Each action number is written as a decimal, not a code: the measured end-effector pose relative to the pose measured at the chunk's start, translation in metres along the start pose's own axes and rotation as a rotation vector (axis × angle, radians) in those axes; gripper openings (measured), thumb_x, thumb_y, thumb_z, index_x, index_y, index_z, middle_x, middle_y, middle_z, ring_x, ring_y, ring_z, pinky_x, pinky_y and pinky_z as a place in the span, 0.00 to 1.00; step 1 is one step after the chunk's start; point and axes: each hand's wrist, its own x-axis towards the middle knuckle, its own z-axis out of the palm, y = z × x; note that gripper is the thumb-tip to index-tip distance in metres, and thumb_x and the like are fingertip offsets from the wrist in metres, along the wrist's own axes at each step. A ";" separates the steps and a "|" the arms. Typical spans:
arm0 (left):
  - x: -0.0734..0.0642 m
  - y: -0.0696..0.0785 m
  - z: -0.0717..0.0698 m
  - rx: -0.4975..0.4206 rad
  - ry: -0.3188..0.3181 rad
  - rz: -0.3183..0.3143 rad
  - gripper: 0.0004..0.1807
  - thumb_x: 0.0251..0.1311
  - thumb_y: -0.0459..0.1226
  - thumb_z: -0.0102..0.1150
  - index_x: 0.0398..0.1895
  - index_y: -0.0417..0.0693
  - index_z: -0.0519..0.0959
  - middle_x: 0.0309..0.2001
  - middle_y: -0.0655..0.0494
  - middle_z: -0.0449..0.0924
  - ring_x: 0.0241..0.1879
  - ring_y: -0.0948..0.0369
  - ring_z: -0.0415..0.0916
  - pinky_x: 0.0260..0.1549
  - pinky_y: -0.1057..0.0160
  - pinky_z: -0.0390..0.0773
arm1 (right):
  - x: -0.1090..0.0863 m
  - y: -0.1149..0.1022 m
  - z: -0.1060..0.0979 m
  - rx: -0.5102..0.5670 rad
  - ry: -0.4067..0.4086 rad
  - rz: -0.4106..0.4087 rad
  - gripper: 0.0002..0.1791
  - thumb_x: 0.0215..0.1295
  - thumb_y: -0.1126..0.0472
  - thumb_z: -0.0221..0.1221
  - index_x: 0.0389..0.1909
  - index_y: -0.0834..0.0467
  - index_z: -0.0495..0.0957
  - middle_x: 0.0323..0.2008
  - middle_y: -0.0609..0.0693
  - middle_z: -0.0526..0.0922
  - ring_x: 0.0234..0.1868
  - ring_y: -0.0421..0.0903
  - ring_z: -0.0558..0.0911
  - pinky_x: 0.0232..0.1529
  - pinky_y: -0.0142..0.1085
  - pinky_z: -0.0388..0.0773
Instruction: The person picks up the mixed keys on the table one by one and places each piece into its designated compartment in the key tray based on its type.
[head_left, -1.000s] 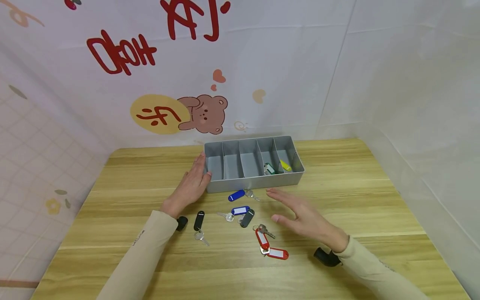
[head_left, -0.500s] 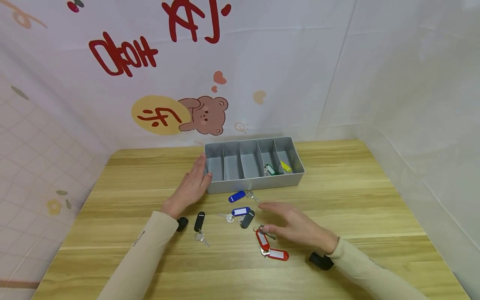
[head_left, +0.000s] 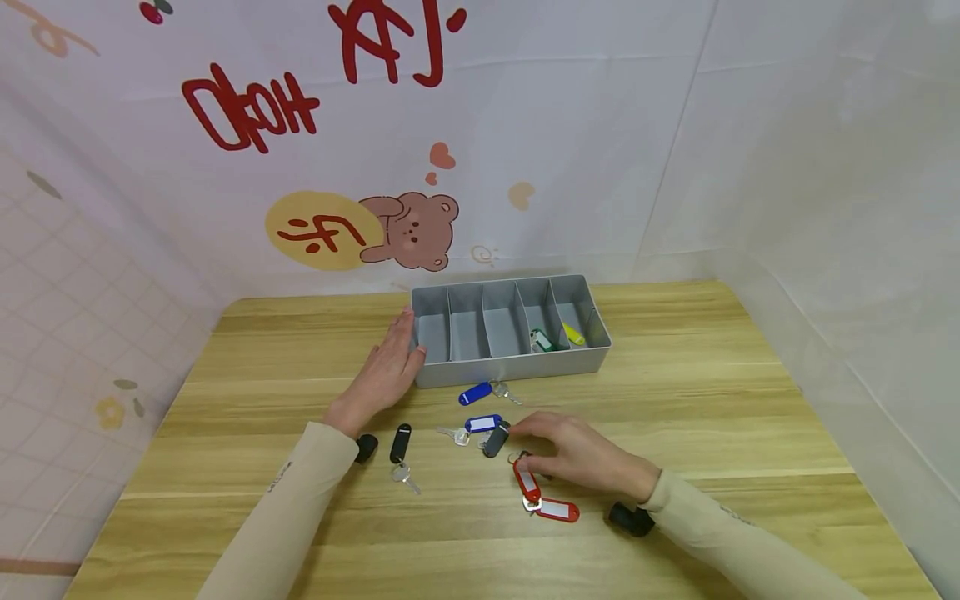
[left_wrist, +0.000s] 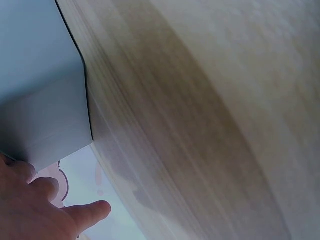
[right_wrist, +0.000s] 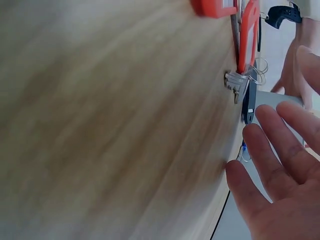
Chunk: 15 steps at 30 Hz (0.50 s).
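Note:
My left hand [head_left: 384, 367] rests against the left end of a grey divided box [head_left: 513, 367], its thumb by the front corner. Farther right, my right hand [head_left: 583, 457] hovers over the keys with relaxed fingers and holds nothing. Under its thumb lies a key with a red tag [head_left: 527, 483], its key partly hidden in the head view. Close to the fingertips is a dark grey key tag [head_left: 497, 439]. A second red tag [head_left: 557, 510] lies just in front. In the right wrist view a key [right_wrist: 237, 82] lies beyond the fingers.
Two blue key tags [head_left: 476, 393] lie before the box. A black tag [head_left: 401, 443] with a key is near my left wrist. Inside the box, a green tag [head_left: 543, 340] and a yellow tag [head_left: 573, 334] sit in the two right compartments. A printed cloth hangs behind.
My right hand has moved left and lower, from right of the keys to over the upper red-tagged key. My left hand stays at the box.

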 end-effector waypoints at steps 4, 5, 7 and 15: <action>0.000 0.000 0.000 0.004 0.007 0.004 0.39 0.82 0.46 0.37 0.84 0.38 0.35 0.84 0.45 0.33 0.82 0.45 0.35 0.71 0.28 0.50 | 0.002 -0.001 0.001 0.002 -0.020 -0.019 0.19 0.71 0.51 0.66 0.59 0.53 0.83 0.55 0.41 0.84 0.56 0.39 0.81 0.59 0.42 0.78; 0.000 0.000 0.000 0.005 0.008 0.005 0.39 0.82 0.45 0.37 0.84 0.38 0.35 0.84 0.44 0.33 0.82 0.45 0.35 0.71 0.28 0.50 | 0.003 -0.001 0.001 0.000 -0.022 -0.022 0.18 0.71 0.51 0.67 0.58 0.53 0.84 0.54 0.41 0.84 0.55 0.38 0.81 0.59 0.41 0.78; 0.001 0.000 0.001 0.008 0.009 0.005 0.39 0.82 0.46 0.37 0.84 0.38 0.35 0.84 0.44 0.33 0.82 0.45 0.35 0.71 0.28 0.50 | 0.004 -0.001 0.002 -0.003 -0.024 -0.029 0.16 0.71 0.53 0.67 0.56 0.52 0.85 0.52 0.40 0.84 0.53 0.37 0.81 0.58 0.40 0.79; 0.000 0.001 0.000 0.018 0.004 0.001 0.39 0.82 0.47 0.36 0.84 0.39 0.35 0.84 0.45 0.33 0.82 0.45 0.35 0.71 0.29 0.50 | 0.009 -0.001 0.004 -0.042 -0.037 -0.051 0.10 0.70 0.58 0.68 0.50 0.51 0.87 0.47 0.37 0.84 0.50 0.34 0.81 0.56 0.38 0.79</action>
